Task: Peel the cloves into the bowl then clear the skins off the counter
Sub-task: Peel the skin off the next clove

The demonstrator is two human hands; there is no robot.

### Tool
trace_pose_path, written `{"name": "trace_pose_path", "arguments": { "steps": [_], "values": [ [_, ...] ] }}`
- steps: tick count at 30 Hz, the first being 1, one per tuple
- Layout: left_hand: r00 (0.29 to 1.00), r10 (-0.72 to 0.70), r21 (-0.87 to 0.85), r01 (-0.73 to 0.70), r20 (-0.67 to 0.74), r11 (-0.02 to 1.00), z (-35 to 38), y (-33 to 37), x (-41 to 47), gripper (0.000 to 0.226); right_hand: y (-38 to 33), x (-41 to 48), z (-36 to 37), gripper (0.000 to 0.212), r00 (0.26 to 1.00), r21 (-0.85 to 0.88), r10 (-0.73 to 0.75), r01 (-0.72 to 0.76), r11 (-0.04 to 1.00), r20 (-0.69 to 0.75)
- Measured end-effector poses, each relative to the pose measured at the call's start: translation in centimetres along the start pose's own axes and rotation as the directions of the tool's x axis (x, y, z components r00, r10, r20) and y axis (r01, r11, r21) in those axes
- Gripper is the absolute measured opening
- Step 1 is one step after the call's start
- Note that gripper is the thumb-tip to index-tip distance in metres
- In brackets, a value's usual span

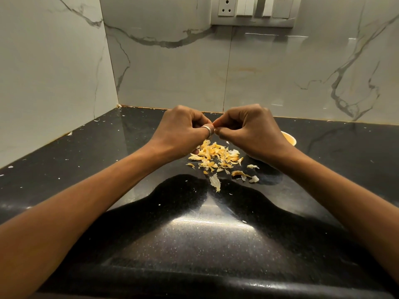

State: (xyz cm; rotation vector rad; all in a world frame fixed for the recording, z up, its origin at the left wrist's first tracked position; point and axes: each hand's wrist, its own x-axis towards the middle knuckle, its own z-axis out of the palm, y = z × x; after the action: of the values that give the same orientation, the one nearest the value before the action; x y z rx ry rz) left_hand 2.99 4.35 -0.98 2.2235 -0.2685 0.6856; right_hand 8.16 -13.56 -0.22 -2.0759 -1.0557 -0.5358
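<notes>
KITCHEN CORNER: Over a glossy black speckled stone tabletop [194, 238], we bring our left hand [183, 131] and right hand [251, 131] together above the surface, fingers curled and fingertips meeting in a tight pinch. What they grip is too small and too well covered to make out; we take it for a garlic clove in mid-peel. A plain silver ring [207, 128] on the left hand sits right beside the pinch.

Directly beneath the hands lies a loose heap of dry, yellowish papery skins [216, 156], with stray flakes trailing toward us and pale flecks dotted far across the tabletop. The small pale-yellow round bowl [289, 138] stands just behind the right wrist, mostly hidden, and we cannot see what it holds.

Judging by the size of the heap, we think the peeling is well along. No unpeeled cloves show on the tabletop, so this one may be among the last. The clearing has not begun, since every skin in view lies on the tabletop. White marble-veined wall tiles [280, 72] and a pale switch panel [254, 10] close the scene.
</notes>
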Motion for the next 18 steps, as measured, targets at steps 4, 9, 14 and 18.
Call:
{"name": "trace_pose_path", "arguments": {
  "steps": [4, 9, 14, 18],
  "values": [
    [1.0, 0.026, 0.038, -0.026, 0.001, 0.999, -0.02, -0.05, 0.02, 0.007, 0.04, -0.05, 0.06, 0.015, 1.0, 0.003, -0.003, 0.003, 1.0, 0.008],
    [0.999, 0.036, 0.069, -0.036, -0.001, 0.997, -0.09, 0.13, 0.03, 0.008, 0.15, 0.0, 0.05, 0.03, 1.0, 0.004, -0.005, 0.004, 1.0, 0.013],
    [0.998, 0.05, 0.09, -0.048, -0.024, 0.995, -0.2, 0.22, 0.02, 0.008, 0.15, -0.01, 0.08, 0.034, 1.0, -0.02, -0.012, 0.013, 1.0, 0.006],
    [0.995, 0.094, 0.133, -0.089, -0.029, 0.987, -0.17, 0.21, -0.07, 0.006, 0.11, -0.07, 0.32, 0.033, 1.0, -0.037, -0.011, 0.011, 0.999, -0.001]
  ]
}}
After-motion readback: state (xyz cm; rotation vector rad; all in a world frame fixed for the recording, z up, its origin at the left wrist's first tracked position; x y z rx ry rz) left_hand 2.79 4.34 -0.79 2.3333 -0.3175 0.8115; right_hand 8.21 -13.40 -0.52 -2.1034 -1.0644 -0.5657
